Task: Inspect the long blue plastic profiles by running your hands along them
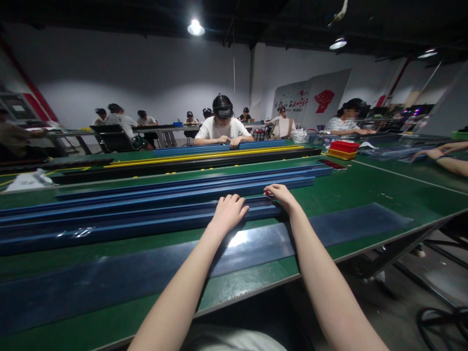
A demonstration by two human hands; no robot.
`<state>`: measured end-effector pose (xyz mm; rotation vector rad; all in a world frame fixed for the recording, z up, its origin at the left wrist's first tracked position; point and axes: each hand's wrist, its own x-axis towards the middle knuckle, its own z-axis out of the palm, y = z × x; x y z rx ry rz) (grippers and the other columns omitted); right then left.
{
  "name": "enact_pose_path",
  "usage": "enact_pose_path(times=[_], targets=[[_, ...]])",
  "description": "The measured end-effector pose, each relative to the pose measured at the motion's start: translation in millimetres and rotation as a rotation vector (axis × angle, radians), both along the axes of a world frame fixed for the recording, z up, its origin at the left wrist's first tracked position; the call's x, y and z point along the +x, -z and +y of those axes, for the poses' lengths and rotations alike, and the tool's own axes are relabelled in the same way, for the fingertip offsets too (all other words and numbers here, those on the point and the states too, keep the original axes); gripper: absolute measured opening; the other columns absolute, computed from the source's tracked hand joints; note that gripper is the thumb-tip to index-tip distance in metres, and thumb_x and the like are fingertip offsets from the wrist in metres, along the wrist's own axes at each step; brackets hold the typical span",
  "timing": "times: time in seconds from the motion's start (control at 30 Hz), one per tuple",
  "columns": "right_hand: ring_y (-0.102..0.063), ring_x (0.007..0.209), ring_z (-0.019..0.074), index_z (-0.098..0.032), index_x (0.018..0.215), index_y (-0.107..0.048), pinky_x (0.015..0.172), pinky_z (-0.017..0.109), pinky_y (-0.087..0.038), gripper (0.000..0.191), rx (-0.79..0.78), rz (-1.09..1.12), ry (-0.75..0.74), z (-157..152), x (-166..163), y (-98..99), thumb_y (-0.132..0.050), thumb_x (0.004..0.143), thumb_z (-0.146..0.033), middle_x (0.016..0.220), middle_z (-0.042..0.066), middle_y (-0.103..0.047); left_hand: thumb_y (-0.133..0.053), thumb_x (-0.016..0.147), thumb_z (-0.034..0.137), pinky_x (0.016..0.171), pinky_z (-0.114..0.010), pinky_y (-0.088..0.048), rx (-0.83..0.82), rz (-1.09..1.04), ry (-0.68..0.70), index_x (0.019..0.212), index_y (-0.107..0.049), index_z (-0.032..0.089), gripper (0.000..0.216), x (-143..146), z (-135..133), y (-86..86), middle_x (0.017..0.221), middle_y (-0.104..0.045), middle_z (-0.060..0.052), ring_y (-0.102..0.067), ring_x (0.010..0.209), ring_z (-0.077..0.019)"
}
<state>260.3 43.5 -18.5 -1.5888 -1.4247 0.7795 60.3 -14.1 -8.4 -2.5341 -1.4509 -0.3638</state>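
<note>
Several long blue rails (146,204) lie side by side across the green table (365,190). My left hand (229,212) rests on the nearest rail with its fingers curled over the rail's far edge. My right hand (280,195) reaches to the right end of that same rail, fingers bent down over its top. Something small and red shows under the right fingertips; I cannot make out what it is. A dark blue flat strip (347,226) lies on the table nearer to me, under both forearms.
A black and yellow rail (204,158) lies farther back. A person in a white shirt (223,129) sits opposite at another blue rail. Red and yellow trays (343,148) stand at the right. Another person's arm (444,156) lies on the table at far right. Several people sit behind.
</note>
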Motion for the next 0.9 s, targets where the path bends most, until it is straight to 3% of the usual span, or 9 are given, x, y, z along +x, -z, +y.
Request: enact_pose_path(times=[0.17,0.37,0.73,0.9], targets=[[-0.056,0.062,0.0095,-0.013,0.064,-0.061,0.053,0.017,-0.038,0.019,-0.016,0.155,-0.02,3.4,2.5,1.3,-0.047,0.075,-0.021,0.067,0.005,-0.065,-0.035,0.09,0.037,0.079,-0.034,-0.036,0.004,0.01,-0.001,0.108,-0.055,0.019,0.033,0.7,0.2,0.0,0.11,-0.057,-0.007,-0.05,0.1,-0.0221],[-0.049,0.051,0.0081,-0.013,0.062,-0.061,0.045,0.019,-0.03,0.017,-0.084,0.246,-0.019,0.8,4.9,1.0,-0.051,0.074,-0.021,0.055,0.003,-0.06,-0.038,0.088,0.037,0.078,-0.033,-0.037,0.017,0.011,0.02,0.102,-0.056,0.018,0.03,1.8,-0.6,-1.3,0.103,-0.058,-0.007,-0.052,0.096,-0.0214],[-0.047,0.048,0.0081,-0.015,0.062,-0.059,0.046,0.019,-0.032,0.016,-0.166,0.303,-0.059,-6.1,1.5,-3.0,-0.054,0.076,-0.021,0.05,0.0,-0.056,-0.038,0.088,0.036,0.076,-0.032,-0.037,0.037,0.01,0.05,0.095,-0.055,0.017,0.026,3.6,-3.8,-3.5,0.099,-0.058,-0.006,-0.052,0.092,-0.0205],[-0.041,0.042,0.0059,-0.015,0.067,-0.06,0.04,0.018,-0.025,0.014,-0.206,0.303,-0.058,-5.7,3.8,-3.1,-0.054,0.077,-0.023,0.055,0.0,-0.059,-0.037,0.089,0.034,0.074,-0.033,-0.038,0.048,0.026,0.069,0.092,-0.054,0.016,0.025,5.4,-5.7,-4.8,0.098,-0.059,-0.007,-0.053,0.089,-0.0208]])
